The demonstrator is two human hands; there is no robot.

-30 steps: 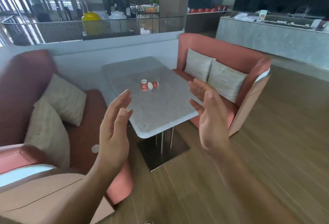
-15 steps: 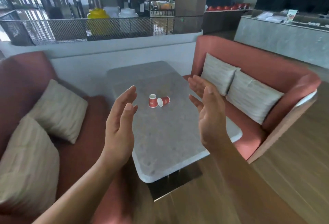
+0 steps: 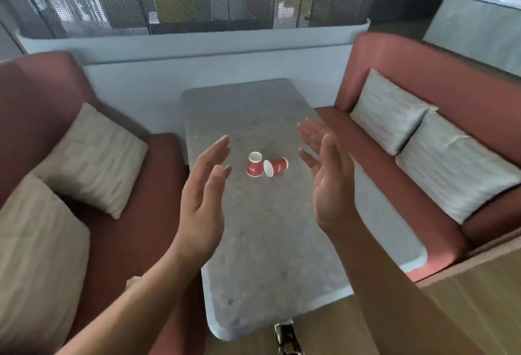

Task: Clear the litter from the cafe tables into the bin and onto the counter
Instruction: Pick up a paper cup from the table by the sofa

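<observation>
Two small red paper cups lie in the middle of a grey stone cafe table (image 3: 270, 256). One cup (image 3: 254, 165) stands upside down with its white base up. The other cup (image 3: 276, 166) lies on its side, its white mouth touching the first. My left hand (image 3: 203, 191) hovers above the table to the left of the cups, fingers apart and empty. My right hand (image 3: 328, 174) hovers to their right, palm turned inward, also empty. Neither hand touches a cup.
Red sofas flank the table: the left sofa (image 3: 135, 230) and the right sofa (image 3: 400, 58), each with two beige cushions. A white low wall with a mesh railing (image 3: 197, 13) stands behind. A grey counter (image 3: 476, 33) is at the far right. Wooden floor lies in front.
I have come closer to the table and now look down on it squarely. Both hands have moved forward to either side of the cups. The cups have not moved.
</observation>
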